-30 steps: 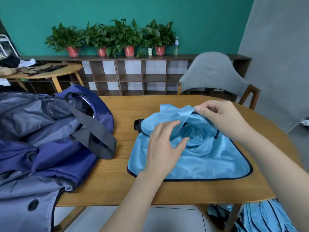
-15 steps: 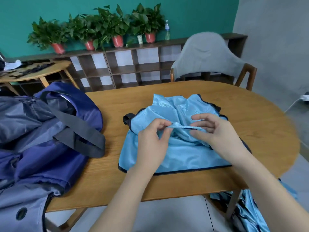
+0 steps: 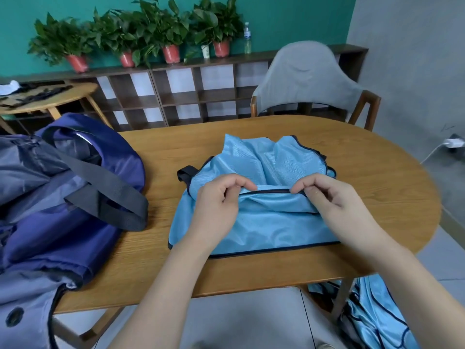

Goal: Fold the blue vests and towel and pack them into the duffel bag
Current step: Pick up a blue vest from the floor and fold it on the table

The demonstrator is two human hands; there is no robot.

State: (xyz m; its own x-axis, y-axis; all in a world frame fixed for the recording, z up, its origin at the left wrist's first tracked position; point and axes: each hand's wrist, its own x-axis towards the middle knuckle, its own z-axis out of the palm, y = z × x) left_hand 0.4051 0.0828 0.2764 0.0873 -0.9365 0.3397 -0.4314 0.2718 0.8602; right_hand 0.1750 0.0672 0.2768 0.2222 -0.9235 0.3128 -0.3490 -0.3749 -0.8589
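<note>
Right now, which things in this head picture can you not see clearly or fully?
- Duffel bag: cut off by the left edge; its inside is dark and hidden by its own flaps.
- Blue vest: the middle is covered by the left hand and right hand, which pinch its dark-trimmed edge.
- Blue fabric below the table: partly hidden by the tabletop and right arm; vests or towel, unclear.
- Bottle on the shelf: label too small.
</note>
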